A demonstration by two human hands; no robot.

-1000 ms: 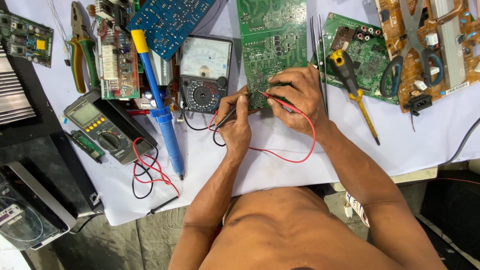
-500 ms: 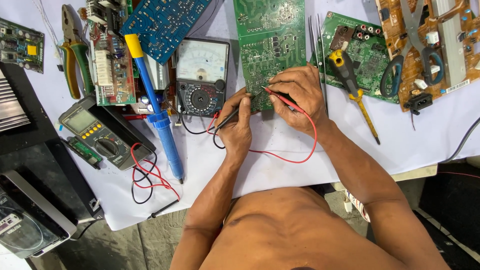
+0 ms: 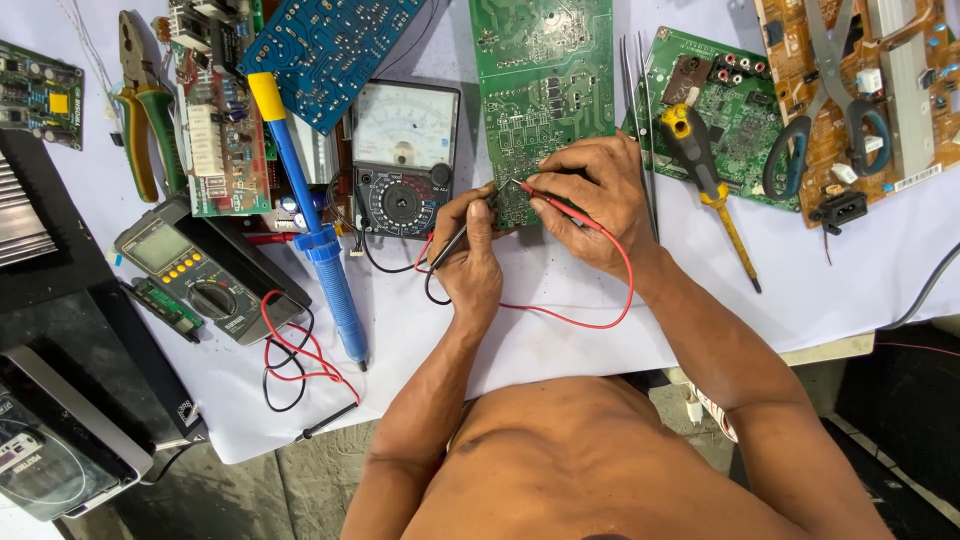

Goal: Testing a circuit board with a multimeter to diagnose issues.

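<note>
Green circuit board point(image 3: 545, 90) lies flat on the white cloth point(image 3: 560, 310) straight ahead of me, its near edge under my fingertips so both probe tips can land on the same patch of it. My right hand point(image 3: 595, 200) pinches the red probe point(image 3: 545, 200) narrowly between thumb and fingers, slanted down onto the board. My left hand point(image 3: 470, 255) is closed the same way around the black probe point(image 3: 455, 240), its tip meeting the board's lower left corner. Both leads loop back toward the analog meter point(image 3: 405, 155), which sits just beside the board on the left, dial up, where I can read it without shifting my wrists.

Counting outward: two meters, the analog one and a digital multimeter point(image 3: 195, 270) farther left with its own red and black leads coiled near it. One blue solder sucker point(image 3: 310, 225) lies between the two meters. One screwdriver point(image 3: 705, 175) with a yellow and black handle rests right of my hand, beside a pair of tweezers point(image 3: 632, 110). One pair of pliers point(image 3: 140, 115), one pair of scissors point(image 3: 830, 110) on the orange board point(image 3: 900, 90). I can see at least six boards in all, some cut off by the frame's edge.
</note>
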